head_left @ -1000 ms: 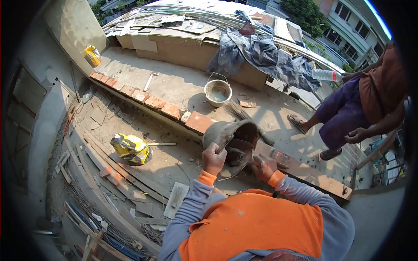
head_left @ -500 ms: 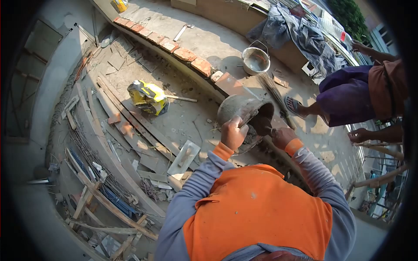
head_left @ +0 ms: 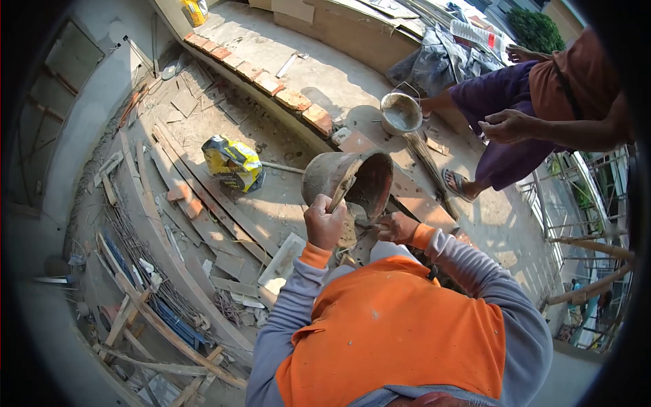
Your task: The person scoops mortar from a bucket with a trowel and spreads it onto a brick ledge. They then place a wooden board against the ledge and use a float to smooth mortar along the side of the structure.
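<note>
A mortar-caked bucket (head_left: 332, 171) is tipped on its side, its dark mouth turned to the right and toward me. My left hand (head_left: 324, 222) is closed on the near edge of its rim. Just below the mouth, my right hand (head_left: 397, 228) is wrapped round the handle of a trowel (head_left: 364, 221), whose blade is partly hidden and points left toward the bucket. Grey-brown mortar (head_left: 348, 234) shows beneath the rim, between my two hands.
A row of bricks (head_left: 270, 84) tops a low wall. Beyond stands another bucket (head_left: 401, 113), near a co-worker's sandalled foot (head_left: 458, 184). A yellow-black bag (head_left: 232, 163), planks (head_left: 203, 183), a plastering float (head_left: 283, 261) and scrap timber (head_left: 156, 305) lie leftward.
Both my hands and the tipped bucket have moved left; the trowel has come out of the bucket's mouth. The co-worker has shifted, with one hand now held out toward the middle.
</note>
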Action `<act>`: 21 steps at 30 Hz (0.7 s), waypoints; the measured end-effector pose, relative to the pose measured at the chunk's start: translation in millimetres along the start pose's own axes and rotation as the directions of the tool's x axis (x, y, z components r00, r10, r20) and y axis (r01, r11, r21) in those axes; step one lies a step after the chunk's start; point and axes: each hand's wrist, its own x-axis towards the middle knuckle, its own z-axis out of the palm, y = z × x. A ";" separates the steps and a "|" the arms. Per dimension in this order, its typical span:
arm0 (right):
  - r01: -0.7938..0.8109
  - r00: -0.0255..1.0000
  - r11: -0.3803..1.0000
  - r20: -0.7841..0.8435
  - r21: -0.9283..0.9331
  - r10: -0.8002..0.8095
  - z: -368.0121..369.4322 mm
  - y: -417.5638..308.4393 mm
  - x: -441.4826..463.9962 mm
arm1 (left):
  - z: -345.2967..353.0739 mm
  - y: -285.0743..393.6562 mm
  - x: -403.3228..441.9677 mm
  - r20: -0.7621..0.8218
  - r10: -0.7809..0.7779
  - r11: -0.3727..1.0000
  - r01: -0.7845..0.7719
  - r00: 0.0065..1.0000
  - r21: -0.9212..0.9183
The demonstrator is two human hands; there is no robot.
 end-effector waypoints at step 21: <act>-0.194 0.981 0.975 0.015 0.105 0.194 -106.8 91.9 174.8 | 5.3 -197.9 81.0 -0.509 -0.517 0.836 0.533 0.688 -0.128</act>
